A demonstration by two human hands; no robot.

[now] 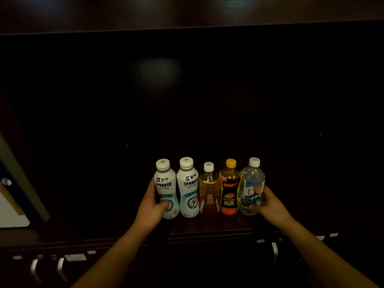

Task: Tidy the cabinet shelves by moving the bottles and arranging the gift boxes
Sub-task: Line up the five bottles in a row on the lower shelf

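Note:
Several bottles stand upright in a tight row near the front of a dark cabinet shelf [207, 227]. From the left: two white milk-drink bottles [166, 183] [189, 188], a small amber bottle [208, 190], an orange-and-black bottle with a yellow cap [229, 190], and a clear water bottle [251, 183]. My left hand [152, 206] wraps the leftmost white bottle from its left side. My right hand [268, 202] grips the clear water bottle from its right side. No gift boxes are visible.
The cabinet interior is very dark, with open shelf space left, right and behind the row. A lighter door or panel edge [22, 188] shows at far left. Metal handles [34, 267] [274, 252] sit on the dark drawer fronts below the shelf.

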